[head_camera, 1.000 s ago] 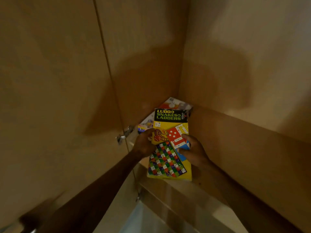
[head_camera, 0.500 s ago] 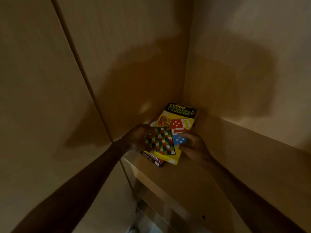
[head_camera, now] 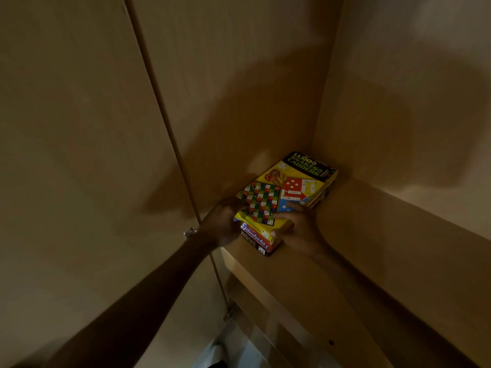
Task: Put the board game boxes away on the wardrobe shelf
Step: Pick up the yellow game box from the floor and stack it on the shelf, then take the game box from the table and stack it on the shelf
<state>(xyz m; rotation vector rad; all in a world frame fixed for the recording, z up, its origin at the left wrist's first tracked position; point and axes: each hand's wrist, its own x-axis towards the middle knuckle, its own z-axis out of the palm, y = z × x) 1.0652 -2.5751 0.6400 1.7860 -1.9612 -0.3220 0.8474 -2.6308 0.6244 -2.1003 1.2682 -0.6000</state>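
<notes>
Fingers of the right hand [head_camera: 297, 227] curl over the near right corner of the yellow Ludo box [head_camera: 287, 192], thumb against its front edge, while the left hand [head_camera: 223, 224] clasps the near left corner. That box tops a stack of game boxes [head_camera: 259, 239] on the wardrobe shelf [head_camera: 345, 261], far end close to the back corner. To finish well, push evenly with both hands so the pile slides back square and no lower box juts past the shelf lip. Half a second earlier the stack sat nearer the front edge; it now lies deeper, with both arms stretched further in.
</notes>
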